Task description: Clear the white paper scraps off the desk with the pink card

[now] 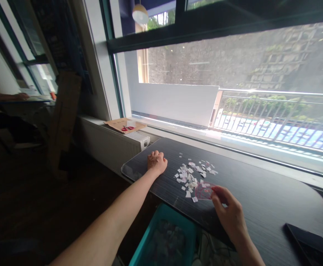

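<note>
Many small white paper pieces [187, 175] lie in a loose heap on the dark table [272, 192]. My right hand [229, 207] pinches the right edge of a thin, see-through piece with red print [204, 192], perhaps a small plastic bag. Its left part lies against the near side of the heap, with a few pieces over or beside it. My left hand [157, 162] rests on the table left of the heap, its fingers curled closed. Their undersides are hidden, so anything inside them does not show.
Below the table's near edge stands a teal bin [142, 245] with scraps inside. A black phone-like object [312, 244] lies at the right. Red-handled scissors [128, 128] rest on brown paper [113, 125] by the window. Another person's arm [4, 96] shows far left.
</note>
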`<state>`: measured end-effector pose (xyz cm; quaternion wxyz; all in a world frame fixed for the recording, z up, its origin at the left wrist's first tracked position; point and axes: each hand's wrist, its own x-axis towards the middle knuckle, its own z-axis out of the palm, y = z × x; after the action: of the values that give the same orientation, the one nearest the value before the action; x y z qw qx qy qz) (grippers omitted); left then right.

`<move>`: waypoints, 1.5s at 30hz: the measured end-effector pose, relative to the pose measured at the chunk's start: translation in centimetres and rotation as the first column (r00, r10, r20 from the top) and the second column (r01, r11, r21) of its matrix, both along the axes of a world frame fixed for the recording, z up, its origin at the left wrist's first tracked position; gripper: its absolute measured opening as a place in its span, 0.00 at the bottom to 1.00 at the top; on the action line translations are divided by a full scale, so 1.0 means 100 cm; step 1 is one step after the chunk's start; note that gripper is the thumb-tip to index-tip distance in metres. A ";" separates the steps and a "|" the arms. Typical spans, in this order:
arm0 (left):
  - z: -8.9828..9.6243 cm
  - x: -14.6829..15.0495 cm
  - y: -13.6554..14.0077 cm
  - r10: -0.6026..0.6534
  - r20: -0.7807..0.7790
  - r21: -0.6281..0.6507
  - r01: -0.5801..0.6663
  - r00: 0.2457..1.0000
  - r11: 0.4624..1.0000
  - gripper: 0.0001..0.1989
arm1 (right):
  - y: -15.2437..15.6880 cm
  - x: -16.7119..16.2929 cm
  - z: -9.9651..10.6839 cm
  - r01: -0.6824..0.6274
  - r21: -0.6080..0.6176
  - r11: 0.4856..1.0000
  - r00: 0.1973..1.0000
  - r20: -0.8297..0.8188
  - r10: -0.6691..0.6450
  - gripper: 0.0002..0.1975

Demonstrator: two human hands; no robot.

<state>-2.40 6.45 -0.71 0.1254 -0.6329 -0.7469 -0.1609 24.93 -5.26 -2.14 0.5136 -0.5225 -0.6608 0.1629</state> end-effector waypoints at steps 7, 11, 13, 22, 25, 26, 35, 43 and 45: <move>0.001 0.001 -0.001 0.000 0.008 -0.007 0.000 1.000 1.000 0.11 | -0.001 -0.002 -0.002 -0.072 0.023 0.997 0.996 0.047 0.070 0.13; 0.000 0.000 0.000 -0.001 0.016 -0.009 0.001 1.000 1.000 0.11 | -0.001 -0.003 -0.002 -0.026 0.034 0.999 0.997 0.067 0.024 0.13; -0.001 0.000 0.001 -0.003 0.018 -0.009 0.003 1.000 1.000 0.11 | 0.000 -0.003 -0.003 -0.043 0.038 0.998 0.997 0.058 0.041 0.13; -0.003 -0.001 0.001 0.002 0.028 0.000 -0.002 1.000 1.000 0.11 | -0.006 -0.004 0.004 -0.048 0.027 0.998 0.997 0.060 0.047 0.10; -0.003 -0.001 0.002 -0.004 0.034 0.001 0.004 0.999 1.000 0.11 | -0.007 -0.003 0.006 -0.025 0.047 0.999 0.999 0.032 0.023 0.10; -0.003 -0.001 0.002 -0.005 0.036 0.001 0.005 0.999 1.000 0.11 | -0.007 -0.003 0.005 -0.020 0.052 0.998 0.999 0.031 0.019 0.11; 0.000 0.000 0.000 -0.014 0.049 -0.009 0.015 0.999 1.000 0.12 | -0.002 -0.002 0.001 -0.024 0.036 0.999 0.999 0.023 0.024 0.12; 0.001 0.000 0.000 -0.011 0.025 -0.013 0.012 1.000 1.000 0.12 | -0.004 -0.003 0.001 -0.043 -0.007 0.999 0.999 0.016 0.043 0.12; 0.000 0.000 0.000 -0.011 0.024 -0.013 0.011 1.000 1.000 0.12 | -0.003 -0.003 0.001 -0.049 -0.007 0.999 0.999 0.021 0.050 0.12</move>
<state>-2.39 6.47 -0.73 0.1116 -0.6357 -0.7459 -0.1645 24.68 -5.59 -2.01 0.5009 -0.5093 -0.6783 0.1722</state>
